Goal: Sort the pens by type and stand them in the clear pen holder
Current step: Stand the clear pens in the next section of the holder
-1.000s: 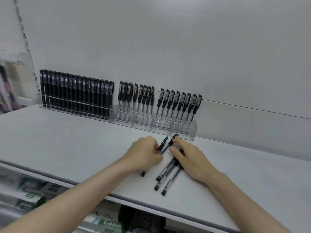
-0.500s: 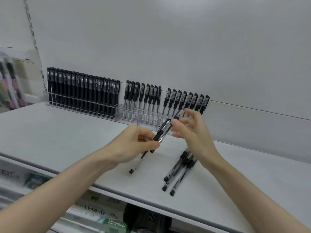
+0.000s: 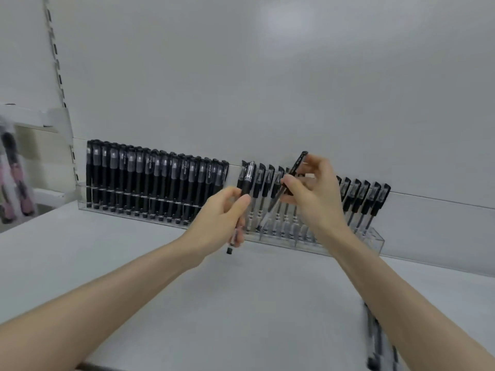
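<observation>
Sorting at a late stage. The clear pen holder [image 3: 376, 238] stood along the back of the white surface [image 3: 174, 290], against the wall. Its left section was packed with upright all-black pens [image 3: 150, 178], and its right section held a row of clear-barrelled pens [image 3: 371, 196] with black caps, leaning slightly. The left hand [image 3: 222, 210], fingers curled round the lower barrel, held one capped pen [image 3: 246, 180] nearly upright, just in front of the gap between the two groups. The right hand [image 3: 316, 194] pinched a second pen [image 3: 297, 167] between thumb and fingertips, tilted, with its lower end pointing down toward the slots of the right section. Whether that end had entered a slot could not be told. A few loose pens [image 3: 372, 338], blurred, lay on the surface at the near right beside the right forearm. By this evidence most pens were already stood by type. The two held pens and the loose few remained to be placed.
</observation>
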Demonstrator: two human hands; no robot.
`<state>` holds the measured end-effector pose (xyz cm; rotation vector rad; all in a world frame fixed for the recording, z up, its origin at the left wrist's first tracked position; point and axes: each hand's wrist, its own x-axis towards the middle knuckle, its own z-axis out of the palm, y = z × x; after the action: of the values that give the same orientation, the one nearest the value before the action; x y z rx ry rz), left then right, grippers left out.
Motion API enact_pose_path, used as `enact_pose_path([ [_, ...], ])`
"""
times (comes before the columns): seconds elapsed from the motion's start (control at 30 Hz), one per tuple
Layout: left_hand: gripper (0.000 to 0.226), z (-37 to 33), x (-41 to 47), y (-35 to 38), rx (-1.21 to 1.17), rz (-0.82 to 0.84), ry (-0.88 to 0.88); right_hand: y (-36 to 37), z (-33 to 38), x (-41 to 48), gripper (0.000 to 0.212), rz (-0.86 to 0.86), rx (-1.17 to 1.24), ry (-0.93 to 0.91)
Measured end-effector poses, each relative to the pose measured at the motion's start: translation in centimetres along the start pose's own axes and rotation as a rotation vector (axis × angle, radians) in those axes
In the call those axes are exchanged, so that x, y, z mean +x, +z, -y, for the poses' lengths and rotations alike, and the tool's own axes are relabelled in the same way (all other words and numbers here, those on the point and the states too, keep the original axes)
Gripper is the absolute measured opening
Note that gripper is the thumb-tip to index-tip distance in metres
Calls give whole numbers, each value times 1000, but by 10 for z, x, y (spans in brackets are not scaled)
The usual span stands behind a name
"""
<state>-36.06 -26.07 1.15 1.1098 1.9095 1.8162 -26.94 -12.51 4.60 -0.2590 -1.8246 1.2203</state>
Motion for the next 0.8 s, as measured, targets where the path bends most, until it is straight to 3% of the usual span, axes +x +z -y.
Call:
enact_pose_path([
  [0.13, 20, 21, 21, -9, -4, -46, 97, 26, -10, 14, 55, -74, -157, -93],
  [0.23, 20, 36, 23, -8, -33, -110, 133, 34, -16, 18, 52, -119, -278, -192],
  [0.43, 19, 45, 20, -17, -97, -28, 211, 39, -29, 19, 51, -172, -388, -277],
  [0.8, 18, 50, 20, -14, -115, -36, 224, 30, -25, 24, 40, 19, -648, -238],
])
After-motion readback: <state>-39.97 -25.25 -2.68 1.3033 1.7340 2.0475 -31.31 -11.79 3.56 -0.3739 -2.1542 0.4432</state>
